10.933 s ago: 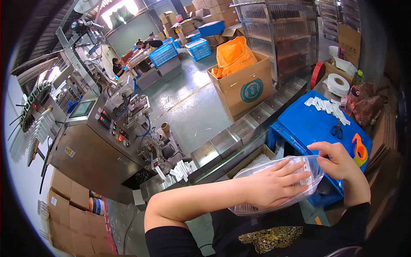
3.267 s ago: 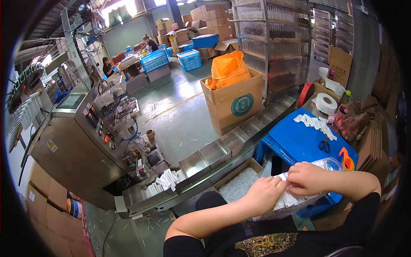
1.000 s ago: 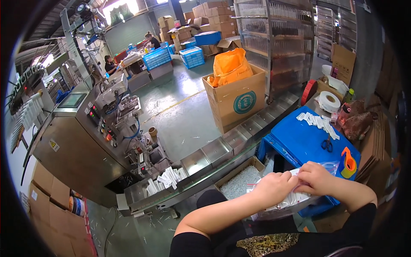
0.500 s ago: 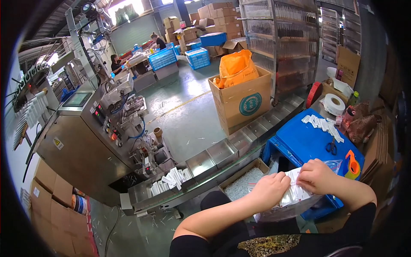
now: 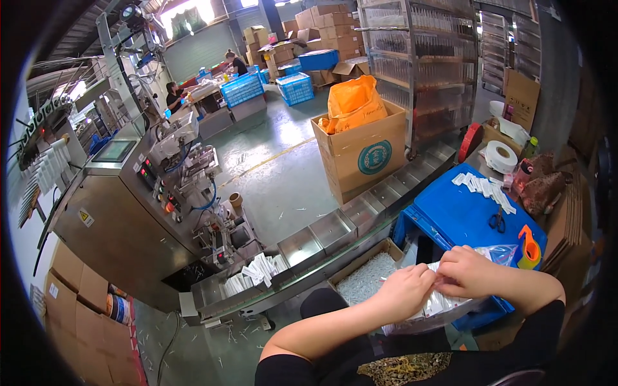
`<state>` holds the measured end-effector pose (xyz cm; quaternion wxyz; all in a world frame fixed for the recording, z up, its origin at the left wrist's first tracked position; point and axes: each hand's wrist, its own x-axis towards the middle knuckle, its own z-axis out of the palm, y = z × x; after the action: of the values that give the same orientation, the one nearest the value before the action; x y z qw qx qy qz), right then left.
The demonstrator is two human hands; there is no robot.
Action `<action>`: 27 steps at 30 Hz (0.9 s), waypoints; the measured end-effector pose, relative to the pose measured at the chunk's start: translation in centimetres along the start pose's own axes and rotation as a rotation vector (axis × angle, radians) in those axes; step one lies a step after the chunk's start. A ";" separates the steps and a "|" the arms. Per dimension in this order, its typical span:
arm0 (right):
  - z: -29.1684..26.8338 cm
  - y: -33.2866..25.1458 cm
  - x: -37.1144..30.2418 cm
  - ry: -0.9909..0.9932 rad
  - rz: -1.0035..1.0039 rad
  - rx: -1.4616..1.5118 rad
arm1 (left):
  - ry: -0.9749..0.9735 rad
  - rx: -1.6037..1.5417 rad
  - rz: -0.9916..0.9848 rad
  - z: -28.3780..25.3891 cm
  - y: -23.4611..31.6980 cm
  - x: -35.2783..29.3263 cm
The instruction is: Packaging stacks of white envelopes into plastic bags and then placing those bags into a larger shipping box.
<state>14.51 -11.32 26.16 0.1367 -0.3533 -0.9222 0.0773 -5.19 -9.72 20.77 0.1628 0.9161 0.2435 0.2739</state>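
A clear plastic bag (image 5: pixel 399 327) filled with slim white packets (image 5: pixel 444 305) rests at my front, against the blue bin. Over its top my left hand (image 5: pixel 412 288) is closed, with its fingertips bent down. My right hand (image 5: pixel 465 271) is closed too, and its fingertips meet those of the left above the packets. Whatever the fingers pinch is hidden behind them. Clear film (image 5: pixel 501 253) spreads on the blue lid (image 5: pixel 450 199) just beyond my right hand.
White packets (image 5: pixel 483 186), black scissors (image 5: pixel 497 221) and an orange tape dispenser (image 5: pixel 529 249) lie on the lid. A carton of small clear pieces (image 5: pixel 370 276) stands left of my hands. Beyond runs a metal tray conveyor (image 5: pixel 301 249), with packets piled near the machine (image 5: pixel 122 222).
Both hands have drawn closer together over the bag, and my right hand has shifted slightly left and down. The white packet surface seen between them before is now mostly covered.
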 end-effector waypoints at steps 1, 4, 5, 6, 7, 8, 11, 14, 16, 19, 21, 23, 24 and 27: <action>0.0 0.0 0.1 -0.046 -0.001 0.018 | 0.031 -0.020 0.010 0.3 0.0 -0.1; 0.0 0.0 0.0 -0.082 0.021 0.040 | 0.060 -0.041 0.033 0.4 0.1 -0.3; 0.0 0.1 -0.1 -0.083 0.020 0.041 | 0.067 -0.031 0.048 0.3 0.2 -0.3; 0.1 0.1 0.0 -0.076 0.013 0.057 | 0.074 -0.025 0.064 0.3 0.2 -0.4; 0.3 0.2 0.0 -0.069 0.007 0.073 | 0.074 -0.027 0.063 0.3 0.2 -0.4; 0.3 0.2 0.0 -0.071 0.008 0.074 | 0.079 -0.034 0.059 0.4 0.1 -0.3; 0.4 0.1 -0.1 -0.051 -0.003 0.034 | 0.081 -0.046 0.044 0.4 0.0 -0.3; 0.0 -0.2 -0.5 -0.025 -0.009 -0.005 | 0.063 -0.038 0.025 0.1 0.0 -0.5; -0.5 0.5 -1.8 0.001 0.053 -0.137 | 0.050 -0.023 0.021 -0.1 -0.2 -0.9; -0.2 1.4 -4.2 0.046 0.116 -0.150 | 0.022 -0.070 -0.014 -0.6 -1.0 -1.6; -0.3 1.2 -4.7 0.139 0.101 -0.186 | -0.028 -0.026 -0.023 -1.4 -0.2 -0.4; -0.8 1.4 -4.4 0.177 0.064 -0.217 | -0.077 0.027 -0.050 -2.3 0.5 0.7; -1.0 1.4 -4.3 0.219 0.028 -0.258 | -0.071 0.077 -0.009 -2.2 0.9 1.6; 0.5 2.0 -4.0 0.188 0.038 -0.202 | -0.113 0.162 0.033 -0.3 0.9 2.7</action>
<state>18.52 -12.58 24.45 0.1845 -0.3881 -0.9017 -0.0467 -3.05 -8.99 22.54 0.0971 0.9441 0.2402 0.2038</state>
